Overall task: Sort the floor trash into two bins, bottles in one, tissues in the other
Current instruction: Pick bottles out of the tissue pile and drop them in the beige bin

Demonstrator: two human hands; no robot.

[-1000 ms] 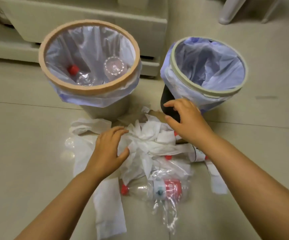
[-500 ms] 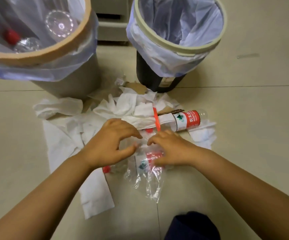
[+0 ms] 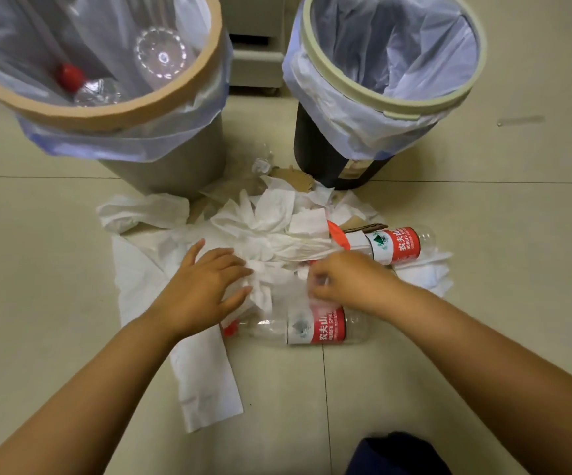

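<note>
Left hand (image 3: pixel 205 289): fingers extended and spread, lying on the tissues (image 3: pixel 270 217), gripping nothing. Right hand (image 3: pixel 349 282): fingertips curled and blurred at the pile's edge; whether they pinch tissue or clear film cannot be determined. Change noted: half a second ago both hands sat over the near bottle (image 3: pixel 315 329). They have since shifted toward 12 o'clock, and that bottle lies uncovered at their 6 o'clock. A second bottle (image 3: pixel 394 245) lies at 2 o'clock of the right hand, neck end among tissue. Brown-rimmed bin (image 3: pixel 106 113) at 11 o'clock holds bottles; pale-rimmed bin (image 3: pixel 401 109) at 1 o'clock shows only liner. Assessment: tissue collection appears next; most sorting remains outstanding
</note>
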